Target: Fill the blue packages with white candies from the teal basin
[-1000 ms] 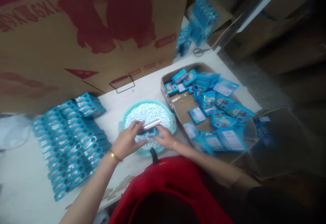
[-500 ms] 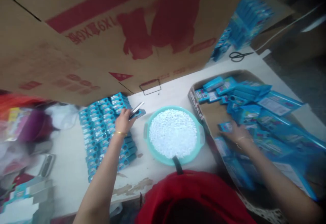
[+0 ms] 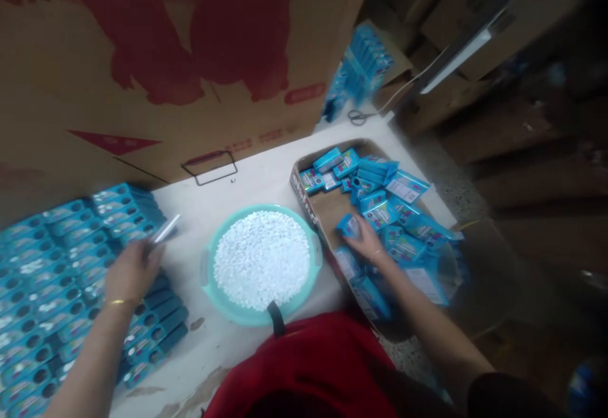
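My left hand (image 3: pixel 130 272) is closed around a shiny, pale stick-like piece (image 3: pixel 167 228), with something blue partly hidden under it. This hand is blurred and lies over the right side of the rows of small blue boxes (image 3: pixel 78 240), which show round dark holes. My right hand (image 3: pixel 363 240) has its fingers around a small blue box (image 3: pixel 348 225) inside the cardboard tray (image 3: pixel 306 206). Many more blue packs (image 3: pixel 380 214) lie loose in that tray. Between my hands stands a turquoise basin (image 3: pixel 207 272) full of small white pellets (image 3: pixel 261 259).
A big cardboard carton (image 3: pixel 247 38) with red print stands along the back of the white table (image 3: pixel 251 177). Scissors (image 3: pixel 358 116) lie at the far right corner, beside stacked blue packs (image 3: pixel 361 63). A dark strap (image 3: pixel 275 318) overlaps the basin's near rim.
The view has swung to the right, so everything appears further left. My right hand still has the small blue box in the tray, and the left still holds the shiny piece.
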`<state>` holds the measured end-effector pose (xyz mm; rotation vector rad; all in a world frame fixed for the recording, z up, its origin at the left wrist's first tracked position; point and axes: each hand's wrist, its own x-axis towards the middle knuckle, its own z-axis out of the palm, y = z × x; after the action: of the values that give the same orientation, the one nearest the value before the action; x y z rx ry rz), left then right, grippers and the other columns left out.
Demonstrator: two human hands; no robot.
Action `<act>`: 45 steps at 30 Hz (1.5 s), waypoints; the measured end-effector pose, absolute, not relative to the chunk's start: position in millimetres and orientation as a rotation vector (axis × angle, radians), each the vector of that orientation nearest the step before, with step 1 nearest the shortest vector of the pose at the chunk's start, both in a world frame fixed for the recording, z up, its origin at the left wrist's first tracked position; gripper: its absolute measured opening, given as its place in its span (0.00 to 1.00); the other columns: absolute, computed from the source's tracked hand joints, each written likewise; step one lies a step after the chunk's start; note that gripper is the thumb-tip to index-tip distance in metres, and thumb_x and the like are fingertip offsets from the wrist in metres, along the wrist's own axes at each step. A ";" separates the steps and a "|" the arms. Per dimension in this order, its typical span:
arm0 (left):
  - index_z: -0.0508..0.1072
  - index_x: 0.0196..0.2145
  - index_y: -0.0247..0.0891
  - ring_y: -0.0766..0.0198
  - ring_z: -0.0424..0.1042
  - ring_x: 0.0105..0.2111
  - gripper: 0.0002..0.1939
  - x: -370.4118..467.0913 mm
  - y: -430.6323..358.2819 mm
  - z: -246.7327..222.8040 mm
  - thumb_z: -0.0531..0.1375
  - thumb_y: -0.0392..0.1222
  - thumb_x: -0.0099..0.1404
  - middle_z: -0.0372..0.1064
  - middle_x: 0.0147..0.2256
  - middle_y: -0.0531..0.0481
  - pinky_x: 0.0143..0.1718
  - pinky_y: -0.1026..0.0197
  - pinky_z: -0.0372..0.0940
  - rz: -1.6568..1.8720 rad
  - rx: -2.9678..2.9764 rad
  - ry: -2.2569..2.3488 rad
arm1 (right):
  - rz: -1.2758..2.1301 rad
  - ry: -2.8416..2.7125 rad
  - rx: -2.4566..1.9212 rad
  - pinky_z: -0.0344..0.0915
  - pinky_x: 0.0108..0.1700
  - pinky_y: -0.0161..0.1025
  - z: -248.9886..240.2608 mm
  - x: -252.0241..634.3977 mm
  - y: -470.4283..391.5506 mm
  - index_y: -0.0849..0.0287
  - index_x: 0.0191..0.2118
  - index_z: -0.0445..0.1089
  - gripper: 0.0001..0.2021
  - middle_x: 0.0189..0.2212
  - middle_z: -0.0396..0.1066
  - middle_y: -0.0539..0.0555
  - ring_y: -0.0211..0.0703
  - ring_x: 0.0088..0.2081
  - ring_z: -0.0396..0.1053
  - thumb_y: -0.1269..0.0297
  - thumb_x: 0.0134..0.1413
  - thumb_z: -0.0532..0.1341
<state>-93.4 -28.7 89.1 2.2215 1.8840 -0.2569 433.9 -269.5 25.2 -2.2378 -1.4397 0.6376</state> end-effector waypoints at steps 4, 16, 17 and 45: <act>0.67 0.48 0.40 0.58 0.71 0.39 0.21 -58.5 -89.4 103.1 0.47 0.55 0.66 0.72 0.41 0.47 0.43 0.58 0.66 -0.206 2.133 1.403 | 0.635 -1.065 -2.013 0.61 0.56 0.53 65.0 417.9 -268.6 0.56 0.65 0.46 0.46 0.57 0.61 0.63 0.55 0.57 0.61 0.55 0.42 0.68; 0.70 0.45 0.41 0.57 0.69 0.42 0.14 13.1 -203.0 106.3 0.48 0.37 0.66 0.69 0.40 0.44 0.43 0.57 0.63 -0.602 2.209 1.219 | 1.584 0.176 -0.852 0.73 0.40 0.46 152.9 328.6 -271.3 0.57 0.45 0.68 0.19 0.38 0.77 0.53 0.48 0.41 0.74 0.50 0.51 0.59; 0.70 0.43 0.39 0.57 0.68 0.43 0.12 26.7 -206.9 96.5 0.49 0.36 0.66 0.69 0.41 0.43 0.44 0.56 0.63 -0.566 2.181 1.239 | 1.606 0.197 -0.840 0.72 0.42 0.47 152.3 323.7 -276.2 0.56 0.45 0.68 0.18 0.38 0.77 0.52 0.48 0.41 0.74 0.51 0.51 0.59; 0.66 0.48 0.37 0.60 0.69 0.39 0.14 40.8 -178.0 94.6 0.52 0.44 0.66 0.69 0.40 0.44 0.45 0.56 0.65 0.083 2.036 1.227 | 1.540 -0.497 -1.427 0.66 0.52 0.47 118.9 292.2 -296.9 0.54 0.45 0.68 0.25 0.41 0.75 0.51 0.46 0.44 0.72 0.65 0.36 0.71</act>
<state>40.8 -178.0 94.6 2.0358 1.2275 0.0832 292.2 -296.9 118.9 -1.4266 -0.4974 1.5397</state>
